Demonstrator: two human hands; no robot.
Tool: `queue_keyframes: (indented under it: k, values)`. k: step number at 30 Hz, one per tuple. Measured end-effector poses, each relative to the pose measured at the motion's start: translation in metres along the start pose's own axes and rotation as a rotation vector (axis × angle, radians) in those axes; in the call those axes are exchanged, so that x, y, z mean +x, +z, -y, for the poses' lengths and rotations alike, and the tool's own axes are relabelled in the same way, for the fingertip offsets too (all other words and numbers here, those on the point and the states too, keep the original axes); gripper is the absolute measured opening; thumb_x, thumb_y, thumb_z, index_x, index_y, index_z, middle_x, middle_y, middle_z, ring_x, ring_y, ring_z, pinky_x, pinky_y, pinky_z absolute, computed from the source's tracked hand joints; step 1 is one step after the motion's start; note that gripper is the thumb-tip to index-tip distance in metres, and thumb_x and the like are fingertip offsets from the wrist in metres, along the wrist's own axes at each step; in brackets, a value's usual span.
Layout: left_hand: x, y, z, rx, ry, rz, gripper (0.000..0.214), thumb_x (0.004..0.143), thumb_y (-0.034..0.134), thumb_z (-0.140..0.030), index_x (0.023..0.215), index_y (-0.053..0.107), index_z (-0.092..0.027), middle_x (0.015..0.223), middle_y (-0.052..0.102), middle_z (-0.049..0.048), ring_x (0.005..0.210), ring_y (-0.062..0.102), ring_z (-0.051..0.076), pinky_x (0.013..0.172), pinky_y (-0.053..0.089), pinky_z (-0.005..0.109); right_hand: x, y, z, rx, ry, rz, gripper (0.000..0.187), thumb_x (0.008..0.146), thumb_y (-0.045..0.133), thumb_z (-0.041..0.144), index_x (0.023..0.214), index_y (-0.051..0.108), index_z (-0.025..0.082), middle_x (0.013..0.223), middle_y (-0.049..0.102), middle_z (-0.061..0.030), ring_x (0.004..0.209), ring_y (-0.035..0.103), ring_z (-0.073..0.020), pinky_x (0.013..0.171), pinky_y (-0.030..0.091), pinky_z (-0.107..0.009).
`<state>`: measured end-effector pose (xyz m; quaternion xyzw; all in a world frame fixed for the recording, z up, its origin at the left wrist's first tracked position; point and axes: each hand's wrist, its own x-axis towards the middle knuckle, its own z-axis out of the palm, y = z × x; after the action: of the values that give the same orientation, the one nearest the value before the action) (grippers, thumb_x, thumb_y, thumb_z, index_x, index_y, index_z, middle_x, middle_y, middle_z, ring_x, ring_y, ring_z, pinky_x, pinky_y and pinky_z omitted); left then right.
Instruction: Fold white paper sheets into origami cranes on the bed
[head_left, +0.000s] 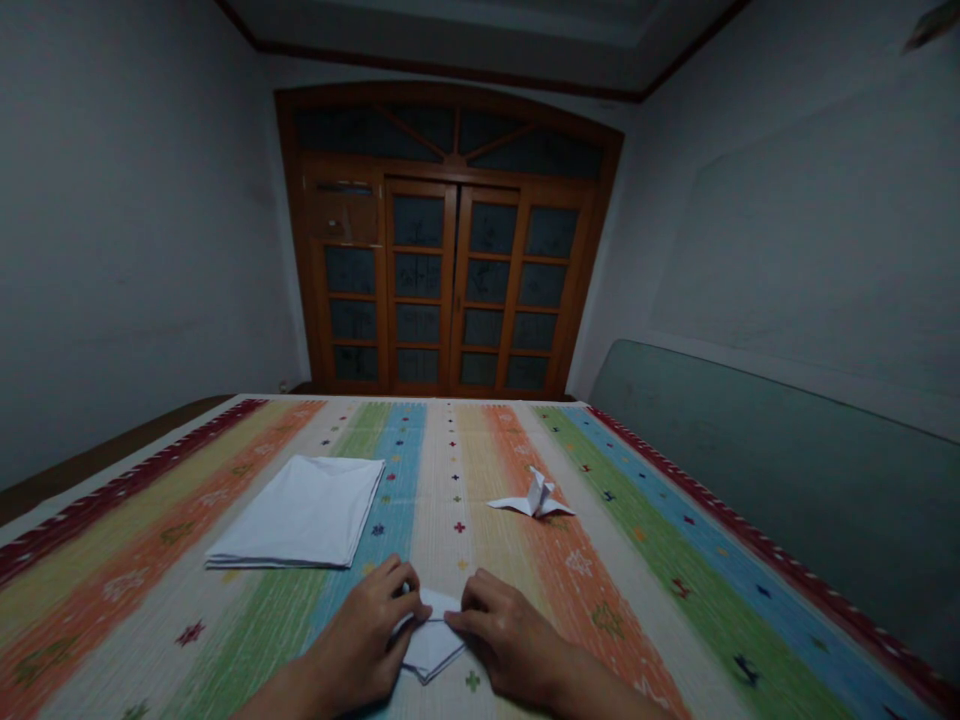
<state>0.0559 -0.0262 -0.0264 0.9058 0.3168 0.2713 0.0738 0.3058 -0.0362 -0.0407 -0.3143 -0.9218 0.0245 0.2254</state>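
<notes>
Left hand and right hand — fingers curled, nearly closed — pinch a folded white paper, seemingly by its edges.

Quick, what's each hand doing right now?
Left hand: closed, pinching the folded white paper.
Right hand: closed, pinching the same paper at its right corner.

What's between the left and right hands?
In the head view, a folded piece of white paper sits between the left hand and the right hand, both touching it.
</notes>
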Motion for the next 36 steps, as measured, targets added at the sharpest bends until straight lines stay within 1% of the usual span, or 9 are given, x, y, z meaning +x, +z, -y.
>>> queue_keyframes:
  k: [3, 5, 9, 11, 14, 18, 23, 29, 36]
  values:
    - [0.001, -0.004, 0.002, -0.011, 0.029, 0.003, 0.019, 0.092, 0.056, -0.004, 0.091, 0.067, -0.019, 0.099, 0.064, 0.0092, 0.093, 0.058, 0.027, 0.079, 0.047, 0.038, 0.001, -0.002, 0.001, -0.065, 0.002, 0.047, 0.023, 0.084, 0.067, 0.008, 0.104, 0.072, 0.018, 0.087, 0.064, -0.0074, 0.079, 0.054, -0.02, 0.066, 0.039, -0.028]
    - [0.001, -0.006, 0.004, -0.01, 0.063, 0.013, 0.021, 0.093, 0.056, -0.003, 0.094, 0.069, -0.02, 0.097, 0.065, 0.0082, 0.091, 0.058, 0.026, 0.078, 0.046, 0.037, 0.001, -0.003, 0.001, -0.064, 0.01, 0.06, 0.026, 0.082, 0.067, 0.007, 0.105, 0.072, 0.019, 0.087, 0.064, -0.0073, 0.079, 0.054, -0.0203, 0.066, 0.039, -0.028]
    - [0.0, -0.006, 0.008, 0.023, 0.132, 0.027, 0.031, 0.095, 0.051, -0.001, 0.108, 0.071, -0.022, 0.095, 0.066, 0.0079, 0.09, 0.058, 0.025, 0.075, 0.046, 0.034, 0.0, -0.003, 0.001, 0.016, 0.075, 0.06, 0.047, 0.075, 0.07, 0.004, 0.119, 0.069, 0.02, 0.096, 0.064, -0.0076, 0.085, 0.056, -0.0211, 0.067, 0.04, -0.027]
    - [0.0, -0.004, 0.01, 0.028, 0.14, 0.029, 0.034, 0.096, 0.049, 0.001, 0.111, 0.07, -0.021, 0.096, 0.066, 0.0084, 0.091, 0.057, 0.025, 0.076, 0.047, 0.034, 0.0, -0.004, 0.0, 0.049, 0.092, 0.067, 0.052, 0.074, 0.07, 0.004, 0.123, 0.067, 0.02, 0.099, 0.063, -0.0079, 0.088, 0.057, -0.0214, 0.069, 0.041, -0.027]
    - [-0.001, -0.001, 0.011, 0.016, 0.119, 0.025, 0.038, 0.093, 0.05, 0.003, 0.113, 0.071, -0.021, 0.096, 0.065, 0.0089, 0.092, 0.057, 0.025, 0.077, 0.047, 0.035, 0.0, -0.007, 0.001, 0.063, 0.078, 0.081, 0.046, 0.077, 0.068, 0.006, 0.12, 0.068, 0.019, 0.101, 0.064, -0.009, 0.09, 0.058, -0.0218, 0.071, 0.042, -0.027]
    - [0.002, 0.0, 0.01, -0.005, 0.065, 0.018, 0.038, 0.092, 0.053, 0.003, 0.109, 0.075, -0.023, 0.094, 0.062, 0.008, 0.091, 0.057, 0.025, 0.074, 0.045, 0.033, 0.002, -0.012, 0.003, 0.022, 0.059, 0.131, 0.036, 0.081, 0.065, 0.008, 0.115, 0.069, 0.018, 0.101, 0.064, -0.0097, 0.089, 0.057, -0.0213, 0.07, 0.041, -0.027]
    - [0.004, -0.009, 0.009, -0.045, 0.024, 0.033, 0.039, 0.088, 0.06, 0.0, 0.108, 0.08, -0.028, 0.097, 0.059, 0.0062, 0.093, 0.056, 0.024, 0.077, 0.047, 0.033, 0.005, -0.019, 0.005, -0.011, 0.049, 0.172, 0.032, 0.084, 0.063, 0.006, 0.113, 0.068, 0.019, 0.101, 0.064, -0.0087, 0.09, 0.058, -0.0206, 0.069, 0.04, -0.027]
    - [0.002, -0.022, 0.012, -0.056, 0.01, 0.089, 0.049, 0.082, 0.063, 0.001, 0.112, 0.08, -0.035, 0.106, 0.055, 0.005, 0.104, 0.055, 0.025, 0.089, 0.048, 0.037, 0.005, -0.023, 0.008, -0.009, 0.03, 0.195, 0.028, 0.087, 0.065, 0.019, 0.115, 0.066, 0.018, 0.102, 0.063, -0.0098, 0.089, 0.057, -0.0229, 0.07, 0.042, -0.029]
    - [0.003, -0.025, 0.016, -0.059, -0.004, 0.042, 0.045, 0.079, 0.062, 0.0, 0.102, 0.083, -0.033, 0.104, 0.056, 0.0038, 0.1, 0.056, 0.024, 0.088, 0.05, 0.036, 0.003, -0.017, 0.009, -0.081, 0.066, 0.218, 0.027, 0.088, 0.062, 0.019, 0.115, 0.065, 0.018, 0.102, 0.062, -0.0105, 0.089, 0.055, -0.024, 0.072, 0.043, -0.031]
